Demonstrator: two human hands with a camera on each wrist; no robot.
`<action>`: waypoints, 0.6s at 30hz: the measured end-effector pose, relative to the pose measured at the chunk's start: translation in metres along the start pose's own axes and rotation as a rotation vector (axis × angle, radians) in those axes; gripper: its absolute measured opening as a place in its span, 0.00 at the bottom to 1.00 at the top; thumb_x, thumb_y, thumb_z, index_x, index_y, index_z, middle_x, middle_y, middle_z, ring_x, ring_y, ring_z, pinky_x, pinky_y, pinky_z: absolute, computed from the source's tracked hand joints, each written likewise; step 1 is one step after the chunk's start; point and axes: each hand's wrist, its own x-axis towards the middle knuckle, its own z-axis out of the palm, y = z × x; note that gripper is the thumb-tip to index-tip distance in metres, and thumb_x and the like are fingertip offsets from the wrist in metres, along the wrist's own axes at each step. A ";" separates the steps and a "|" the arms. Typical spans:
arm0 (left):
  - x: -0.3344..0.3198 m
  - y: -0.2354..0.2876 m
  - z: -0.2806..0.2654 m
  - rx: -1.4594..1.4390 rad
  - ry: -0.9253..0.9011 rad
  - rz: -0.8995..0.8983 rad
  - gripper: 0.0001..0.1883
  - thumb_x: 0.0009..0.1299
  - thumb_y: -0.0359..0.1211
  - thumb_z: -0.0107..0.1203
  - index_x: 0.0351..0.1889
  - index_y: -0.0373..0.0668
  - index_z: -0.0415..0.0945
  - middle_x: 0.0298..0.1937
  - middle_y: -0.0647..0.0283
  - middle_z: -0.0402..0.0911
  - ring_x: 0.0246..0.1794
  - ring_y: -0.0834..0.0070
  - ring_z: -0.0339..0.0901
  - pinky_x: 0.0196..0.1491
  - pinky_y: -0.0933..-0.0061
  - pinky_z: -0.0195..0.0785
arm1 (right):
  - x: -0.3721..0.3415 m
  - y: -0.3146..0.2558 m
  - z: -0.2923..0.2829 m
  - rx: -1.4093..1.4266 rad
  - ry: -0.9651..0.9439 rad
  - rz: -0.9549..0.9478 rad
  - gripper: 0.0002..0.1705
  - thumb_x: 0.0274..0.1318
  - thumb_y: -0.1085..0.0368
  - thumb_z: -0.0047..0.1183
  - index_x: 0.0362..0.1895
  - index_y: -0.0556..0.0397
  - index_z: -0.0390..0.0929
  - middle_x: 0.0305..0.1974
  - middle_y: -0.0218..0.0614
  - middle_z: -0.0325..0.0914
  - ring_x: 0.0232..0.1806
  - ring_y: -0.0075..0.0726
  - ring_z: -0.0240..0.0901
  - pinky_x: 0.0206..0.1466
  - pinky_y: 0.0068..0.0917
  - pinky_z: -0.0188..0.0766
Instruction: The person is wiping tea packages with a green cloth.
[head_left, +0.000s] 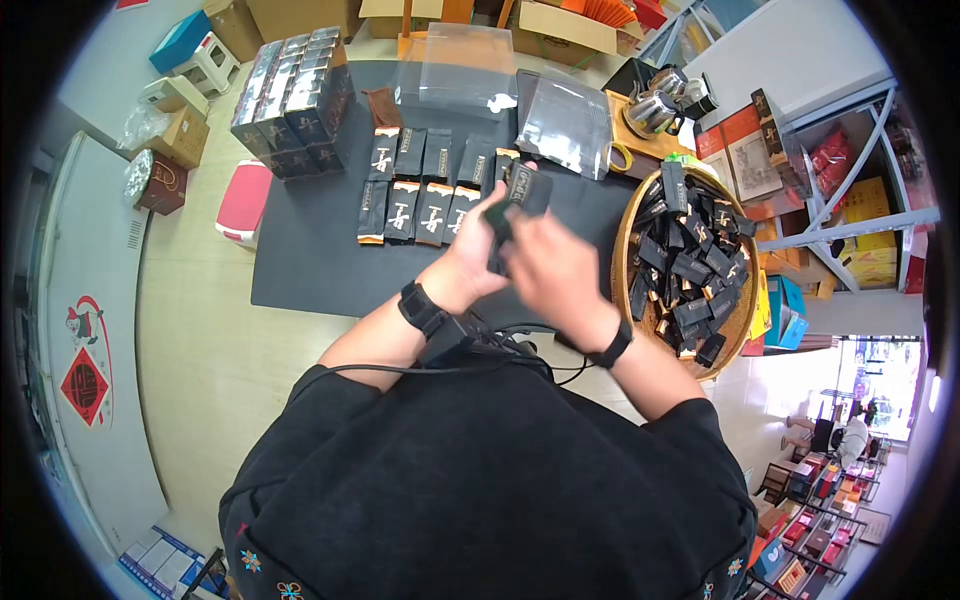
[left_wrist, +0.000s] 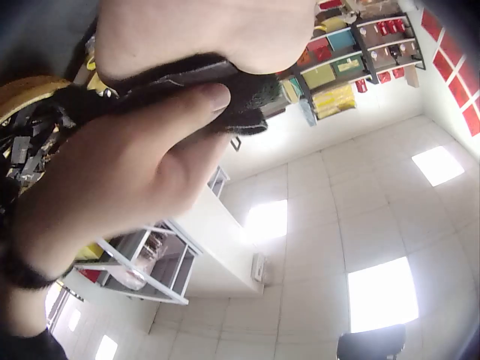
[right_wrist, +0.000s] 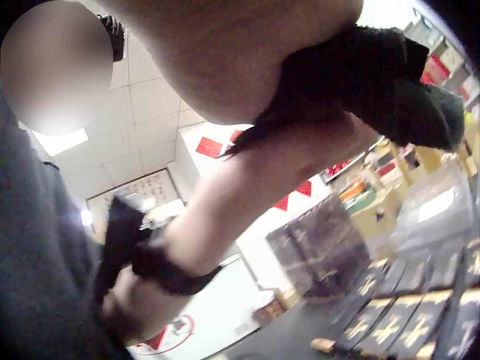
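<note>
Over the table's front half, my left hand [head_left: 468, 258] grips black packets [head_left: 530, 190] with pale lettering, upright in front of me. Close against them is my right hand [head_left: 560, 272], blurred in the head view. From the left wrist view, the right thumb [left_wrist: 199, 105] presses on the dark packet [left_wrist: 244, 101], while the left palm covers its upper side. The right wrist view has the packets [right_wrist: 435, 112] in dark shadow between both hands. Just beyond the hands, two rows of black-and-orange packets [head_left: 435, 212] lie on the dark table [head_left: 310, 250].
A round woven basket [head_left: 620, 270] heaped with packets stands at the right. Stacked dark boxes [head_left: 293, 105] occupy the far left corner. Clear plastic sheets or covers [head_left: 565, 125] lie at the back, near a tape roll [head_left: 622, 158] and metal pots [head_left: 650, 113]. Cables [head_left: 470, 368] hang by my waist.
</note>
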 end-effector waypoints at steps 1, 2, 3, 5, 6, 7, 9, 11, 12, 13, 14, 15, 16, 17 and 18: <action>0.004 0.005 -0.006 0.042 -0.183 0.027 0.24 0.81 0.53 0.40 0.61 0.46 0.73 0.53 0.57 0.81 0.53 0.66 0.79 0.58 0.58 0.74 | -0.015 -0.011 0.004 0.024 -0.069 -0.022 0.26 0.49 0.63 0.66 0.54 0.56 0.79 0.34 0.40 0.77 0.32 0.42 0.79 0.32 0.35 0.75; 0.004 0.002 -0.009 0.036 -0.064 0.004 0.23 0.81 0.52 0.40 0.59 0.47 0.74 0.51 0.59 0.81 0.52 0.67 0.79 0.58 0.60 0.73 | -0.017 -0.012 0.003 0.008 -0.052 -0.031 0.26 0.50 0.64 0.66 0.55 0.56 0.79 0.32 0.38 0.76 0.31 0.41 0.79 0.31 0.35 0.74; -0.001 0.000 0.008 0.032 0.055 -0.022 0.22 0.82 0.52 0.40 0.57 0.48 0.76 0.49 0.61 0.81 0.51 0.68 0.79 0.58 0.61 0.72 | -0.010 -0.004 0.002 -0.023 0.011 -0.035 0.25 0.48 0.64 0.66 0.53 0.55 0.80 0.31 0.35 0.75 0.29 0.39 0.77 0.29 0.34 0.73; 0.004 -0.008 0.003 -0.092 0.026 -0.006 0.21 0.82 0.51 0.39 0.48 0.48 0.78 0.47 0.63 0.81 0.52 0.68 0.77 0.61 0.61 0.70 | 0.004 0.019 0.005 -0.028 0.098 0.000 0.24 0.48 0.64 0.65 0.52 0.51 0.81 0.29 0.30 0.74 0.28 0.36 0.76 0.27 0.32 0.72; 0.005 -0.006 0.011 -0.049 0.039 -0.006 0.21 0.82 0.51 0.39 0.44 0.49 0.77 0.46 0.64 0.81 0.54 0.69 0.77 0.61 0.61 0.70 | 0.007 0.018 0.004 -0.031 0.103 0.028 0.23 0.48 0.65 0.64 0.52 0.50 0.81 0.30 0.30 0.74 0.29 0.36 0.76 0.28 0.33 0.72; 0.007 -0.004 0.011 -0.031 0.048 -0.002 0.20 0.82 0.50 0.39 0.45 0.48 0.77 0.47 0.64 0.81 0.53 0.69 0.77 0.60 0.61 0.70 | 0.009 0.013 0.002 -0.029 0.123 0.053 0.23 0.49 0.65 0.64 0.53 0.50 0.81 0.30 0.30 0.74 0.29 0.37 0.76 0.28 0.33 0.72; 0.007 -0.002 0.017 0.000 0.046 -0.020 0.19 0.82 0.48 0.39 0.46 0.48 0.77 0.47 0.64 0.81 0.52 0.69 0.78 0.59 0.61 0.71 | 0.007 0.008 -0.001 -0.002 0.144 0.094 0.23 0.50 0.65 0.64 0.53 0.52 0.80 0.30 0.32 0.74 0.29 0.38 0.76 0.29 0.34 0.72; -0.001 0.001 0.028 0.028 0.037 -0.054 0.18 0.82 0.47 0.39 0.49 0.47 0.76 0.49 0.64 0.80 0.51 0.69 0.78 0.58 0.62 0.72 | 0.000 0.002 -0.003 0.061 0.142 0.120 0.22 0.52 0.66 0.63 0.53 0.53 0.80 0.32 0.33 0.75 0.30 0.40 0.77 0.30 0.34 0.73; -0.002 0.004 0.025 0.060 0.039 -0.048 0.17 0.82 0.46 0.39 0.53 0.48 0.75 0.49 0.63 0.80 0.50 0.69 0.79 0.57 0.62 0.72 | -0.004 -0.001 -0.006 0.150 0.135 0.128 0.21 0.53 0.66 0.63 0.53 0.54 0.80 0.33 0.35 0.76 0.30 0.41 0.77 0.31 0.34 0.73; -0.001 0.007 0.021 0.094 0.039 -0.043 0.17 0.82 0.46 0.40 0.56 0.49 0.74 0.49 0.63 0.80 0.49 0.68 0.79 0.56 0.62 0.73 | -0.008 0.000 -0.010 0.237 0.131 0.135 0.20 0.53 0.67 0.63 0.52 0.55 0.80 0.33 0.36 0.77 0.30 0.42 0.77 0.32 0.34 0.73; 0.000 0.009 0.019 0.128 0.037 -0.039 0.18 0.82 0.45 0.40 0.60 0.50 0.72 0.49 0.63 0.80 0.48 0.68 0.80 0.55 0.62 0.73 | -0.013 0.001 -0.016 0.323 0.126 0.140 0.19 0.54 0.68 0.62 0.52 0.55 0.80 0.34 0.37 0.78 0.30 0.43 0.78 0.33 0.34 0.74; -0.005 0.011 0.032 0.180 0.101 0.038 0.22 0.80 0.41 0.39 0.72 0.56 0.63 0.49 0.63 0.80 0.46 0.68 0.80 0.52 0.65 0.73 | -0.017 0.002 -0.023 0.362 0.120 0.172 0.17 0.56 0.70 0.61 0.51 0.57 0.80 0.36 0.42 0.79 0.33 0.47 0.78 0.35 0.34 0.74; -0.006 0.013 0.029 0.204 -0.020 0.037 0.24 0.79 0.40 0.39 0.73 0.57 0.61 0.48 0.63 0.80 0.45 0.68 0.80 0.52 0.64 0.73 | -0.017 0.005 -0.027 0.356 0.183 0.149 0.17 0.56 0.72 0.60 0.51 0.58 0.80 0.35 0.44 0.78 0.34 0.48 0.77 0.37 0.34 0.74; -0.007 0.017 0.023 0.228 -0.139 0.034 0.25 0.78 0.38 0.38 0.74 0.58 0.59 0.48 0.63 0.80 0.45 0.68 0.80 0.52 0.64 0.73 | -0.017 0.007 -0.029 0.325 0.223 0.165 0.17 0.56 0.72 0.59 0.51 0.58 0.80 0.35 0.45 0.78 0.35 0.48 0.77 0.37 0.34 0.73; -0.009 0.020 0.022 0.251 -0.258 0.029 0.27 0.78 0.37 0.38 0.75 0.59 0.57 0.48 0.64 0.79 0.45 0.69 0.80 0.52 0.64 0.73 | -0.017 0.007 -0.030 0.294 0.264 0.184 0.17 0.57 0.72 0.59 0.52 0.58 0.80 0.35 0.45 0.78 0.36 0.48 0.77 0.38 0.34 0.73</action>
